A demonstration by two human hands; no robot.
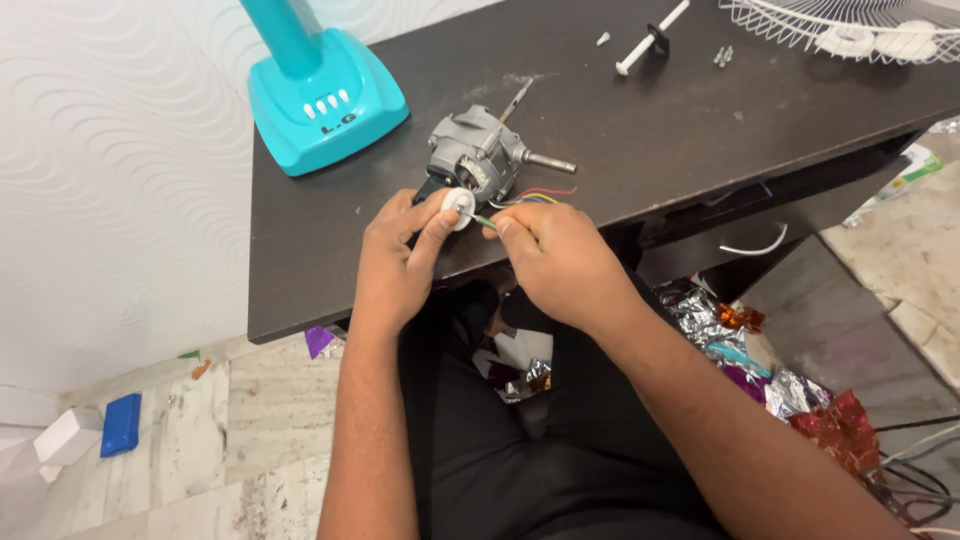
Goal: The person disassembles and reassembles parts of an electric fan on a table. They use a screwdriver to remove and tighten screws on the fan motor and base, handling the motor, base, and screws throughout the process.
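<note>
A dark brown desk (650, 130) stands against a white wall (110, 170) embossed with a wavy pattern, its top scuffed and dusty. Near the front edge lies a grey fan motor (478, 158) with its metal shaft pointing right and coloured wires (535, 196) trailing from it. The left hand (395, 262) pinches a small white round part (459, 207) between thumb and forefinger, just in front of the motor. The right hand (555, 262) is closed narrowly on the wires beside that part, fingertips close to the left hand's.

Behind the motor sits a turquoise fan base (325, 98) with white buttons and its pole rising out of view. Further back lie a white rod (650, 40) with a black collar and a few small screws (723, 56); a white wire fan guard (840, 28) overhangs the far right corner. The floor (260, 430) is pale marble tile. Crumpled shiny foil wrappers (770, 370) lie to the right, and a blue block (121, 424) with a white box (66, 437) to the left.
</note>
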